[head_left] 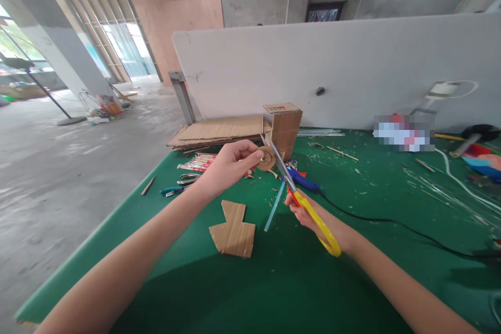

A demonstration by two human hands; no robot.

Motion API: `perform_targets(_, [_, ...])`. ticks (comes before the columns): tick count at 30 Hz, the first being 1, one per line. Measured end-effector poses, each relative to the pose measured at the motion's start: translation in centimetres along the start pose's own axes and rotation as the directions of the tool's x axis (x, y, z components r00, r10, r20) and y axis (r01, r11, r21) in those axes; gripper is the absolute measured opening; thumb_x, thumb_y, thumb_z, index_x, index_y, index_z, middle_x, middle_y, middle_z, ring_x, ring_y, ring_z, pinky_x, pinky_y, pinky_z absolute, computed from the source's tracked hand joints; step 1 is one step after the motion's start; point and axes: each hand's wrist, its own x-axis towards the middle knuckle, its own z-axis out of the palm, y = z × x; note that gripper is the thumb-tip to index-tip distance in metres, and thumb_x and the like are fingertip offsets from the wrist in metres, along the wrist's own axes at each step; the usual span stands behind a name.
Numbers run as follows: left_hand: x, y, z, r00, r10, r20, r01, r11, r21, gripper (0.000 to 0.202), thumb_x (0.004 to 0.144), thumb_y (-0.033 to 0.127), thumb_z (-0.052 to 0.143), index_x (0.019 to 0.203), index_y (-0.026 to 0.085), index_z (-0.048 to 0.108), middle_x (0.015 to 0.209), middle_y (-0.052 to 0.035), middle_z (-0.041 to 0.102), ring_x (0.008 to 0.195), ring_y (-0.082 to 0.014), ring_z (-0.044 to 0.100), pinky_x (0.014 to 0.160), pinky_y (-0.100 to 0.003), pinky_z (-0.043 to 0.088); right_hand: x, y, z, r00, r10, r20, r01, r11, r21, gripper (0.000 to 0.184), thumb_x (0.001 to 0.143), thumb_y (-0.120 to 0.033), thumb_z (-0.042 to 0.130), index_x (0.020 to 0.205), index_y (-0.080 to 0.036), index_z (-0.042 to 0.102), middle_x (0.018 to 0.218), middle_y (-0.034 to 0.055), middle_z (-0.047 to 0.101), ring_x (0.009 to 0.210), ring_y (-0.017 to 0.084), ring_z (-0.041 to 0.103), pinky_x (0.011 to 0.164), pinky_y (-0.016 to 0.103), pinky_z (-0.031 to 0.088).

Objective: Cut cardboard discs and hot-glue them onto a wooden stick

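Head view, centre frame: left hand pinched cardboard disc clear of green table, giving blades room; right hand gripped yellow scissors, blades parted at disc edge.

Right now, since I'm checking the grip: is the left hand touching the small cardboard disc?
Touching. The head view shows the left hand pinching the cardboard disc by its edge, beside the scissors.

Bright daylight, wide-angle view, mostly sharp.
Light pours in from the windows far left, slightly overexposed; a broad soft shadow darkens the near worktop; straight lines bow toward the edges; a pixelated patch sits far right.
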Motion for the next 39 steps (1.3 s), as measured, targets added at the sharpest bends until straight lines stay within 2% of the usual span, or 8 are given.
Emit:
perform_targets(4, [-0.1,0.4,-0.9,0.999,0.018,0.038,-0.023,0.992,0.124,0.023,0.083,0.035,0.057,0.079,0.013,0.059,0.063,0.0002,0.053,0.053,-0.0056,0.046,0.045,-0.017,0.034,0.0,-1.4,0.2,1.0,0.031,-0.006,-0.031,0.997,-0.076,0.048,0.08,-0.069,0.042,0.09,-0.022,0.044,0.079,-0.0001,0.039,0.064,0.012,0.038,0.064,0.028,0.042])
perform_targets(9, [-0.1,0.5,-0.8,0.999,0.038,0.023,-0.041,0.985,0.166,0.023,0.083,0.035,0.057,0.078,0.013,0.059,0.061,0.0012,0.051,0.052,-0.0048,0.044,0.044,-0.016,0.032,0.3,-0.8,0.5,0.995,-0.01,-0.1,-0.014,0.973,-0.232,0.045,0.083,-0.066,0.039,0.085,-0.021,0.044,0.072,-0.001,0.041,0.057,0.011,0.037,0.054,0.027,0.038])
perform_targets(16, [-0.1,-0.2,0.6,0.999,-0.032,-0.042,0.03,0.999,-0.037,0.025,0.084,0.038,0.055,0.081,0.013,0.059,0.062,-0.0007,0.059,0.052,-0.0072,0.054,0.047,-0.017,0.042,0.4,0.5,1.0,0.982,-0.02,-0.189,-0.039,0.952,-0.305,0.034,0.084,-0.056,0.044,0.079,-0.022,0.04,0.067,-0.0032,0.039,0.053,0.01,0.036,0.05,0.027,0.033])
perform_targets(20, [-0.2,-0.2,1.2,0.999,-0.039,-0.033,0.032,0.981,-0.193,0.024,0.083,0.035,0.056,0.09,0.013,0.058,0.076,-0.0038,0.065,0.067,-0.0117,0.064,0.056,-0.021,0.051,0.6,0.2,1.4,0.975,-0.018,-0.223,-0.056,0.946,-0.32,0.034,0.085,-0.055,0.04,0.077,-0.022,0.037,0.067,-0.0037,0.035,0.054,0.011,0.033,0.051,0.027,0.031])
perform_targets(23, [-0.2,-0.3,1.3,0.999,-0.044,-0.026,0.036,0.966,-0.256,0.023,0.082,0.03,0.057,0.097,0.012,0.058,0.085,-0.0052,0.067,0.073,-0.0123,0.065,0.064,-0.024,0.054,0.7,-0.5,1.7,0.967,0.011,-0.256,-0.076,0.967,-0.243,0.038,0.082,-0.06,0.042,0.075,-0.022,0.038,0.07,-0.0025,0.037,0.056,0.011,0.035,0.052,0.027,0.034])
perform_targets(27, [0.0,-0.4,1.2,1.0,-0.013,-0.025,0.008,0.983,-0.185,0.021,0.082,0.027,0.057,0.094,0.011,0.06,0.082,-0.0055,0.068,0.072,-0.012,0.065,0.07,-0.025,0.054,0.7,-1.8,1.8,0.976,0.049,-0.212,-0.062,0.997,-0.055,0.047,0.075,-0.068,0.046,0.08,-0.022,0.041,0.074,-0.0026,0.037,0.056,0.009,0.037,0.054,0.025,0.039])
perform_targets(30, [-0.1,-0.1,1.2,0.999,0.032,0.006,-0.031,0.995,-0.097,0.018,0.082,0.025,0.056,0.091,0.01,0.062,0.079,-0.0055,0.068,0.071,-0.0114,0.064,0.068,-0.025,0.053,0.5,-2.2,1.6,0.981,0.076,-0.176,-0.077,0.997,0.003,0.05,0.073,-0.07,0.049,0.087,-0.023,0.042,0.074,-0.004,0.035,0.057,0.009,0.037,0.056,0.024,0.04])
perform_targets(39, [-0.4,0.1,0.5,0.997,0.057,0.052,-0.06,0.996,0.059,0.02,0.085,0.029,0.052,0.088,0.012,0.063,0.078,-0.0056,0.068,0.072,-0.0112,0.063,0.066,-0.023,0.051,0.7,0.4,1.7,0.966,0.033,-0.257,-0.074,0.985,-0.154,0.035,0.085,-0.057,0.044,0.085,-0.021,0.044,0.079,0.0011,0.043,0.067,0.014,0.044,0.059,0.028,0.044])
